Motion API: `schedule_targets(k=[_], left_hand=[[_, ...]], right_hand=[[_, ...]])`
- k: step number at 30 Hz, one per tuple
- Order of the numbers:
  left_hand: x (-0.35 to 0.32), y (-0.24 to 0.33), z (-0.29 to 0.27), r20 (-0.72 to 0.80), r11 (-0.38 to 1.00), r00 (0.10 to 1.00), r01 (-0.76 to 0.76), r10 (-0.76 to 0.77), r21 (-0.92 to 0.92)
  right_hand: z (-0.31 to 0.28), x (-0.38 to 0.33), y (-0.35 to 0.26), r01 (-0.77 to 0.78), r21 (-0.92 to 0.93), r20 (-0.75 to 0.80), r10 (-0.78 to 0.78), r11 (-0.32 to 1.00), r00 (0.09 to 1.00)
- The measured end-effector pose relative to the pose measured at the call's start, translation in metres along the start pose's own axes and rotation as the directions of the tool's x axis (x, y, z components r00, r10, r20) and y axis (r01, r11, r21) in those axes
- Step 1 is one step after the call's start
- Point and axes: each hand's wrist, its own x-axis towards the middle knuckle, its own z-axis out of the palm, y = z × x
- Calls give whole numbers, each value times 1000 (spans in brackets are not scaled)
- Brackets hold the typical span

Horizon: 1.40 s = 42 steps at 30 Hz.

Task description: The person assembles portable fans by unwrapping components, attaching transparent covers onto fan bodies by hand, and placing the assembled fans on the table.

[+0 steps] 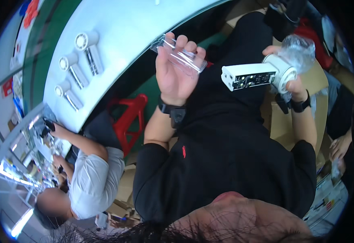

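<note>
My left hand (173, 83) is raised beside the table edge. Its fingers curl around a clear plastic cover (187, 60), a see-through curved piece lying across the palm. Over on the right, my right hand (297, 90) grips the round head of a white handheld fan (248, 73). The fan's handle points left, and its open side shows a dark circuit board with small parts. A crumpled clear plastic bag (300, 52) is just beyond the fan head, by my right fingers; whether the hand holds it too is not plain.
Several similar white fans (87, 42) lie in a row on the white table (124, 36) at the left. A red stool (130, 119) stands below the table edge. A co-worker in a white shirt (94, 180) sits at the lower left. Cardboard (280, 125) lies under my right arm.
</note>
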Motion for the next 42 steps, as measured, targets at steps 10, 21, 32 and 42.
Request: schedule_targets(k=[10,21,32,42], left_hand=[[-5,-26,7,-148,984,978,-161,149,-72],[-9,-32,5,-39,967,974,-215,222,137],[-17,-51,3,283,969,951,-180,127,171],[-30,-28,-10,251,907,922,187,-294,377]], right_hand=[[14,15,27,102,-151,-90,-117,983,989],[10,15,34,113,-220,-114,-141,969,983],[20,22,19,107,-238,-57,-124,965,991],[12,5,3,96,-308,-10,-104,947,994]])
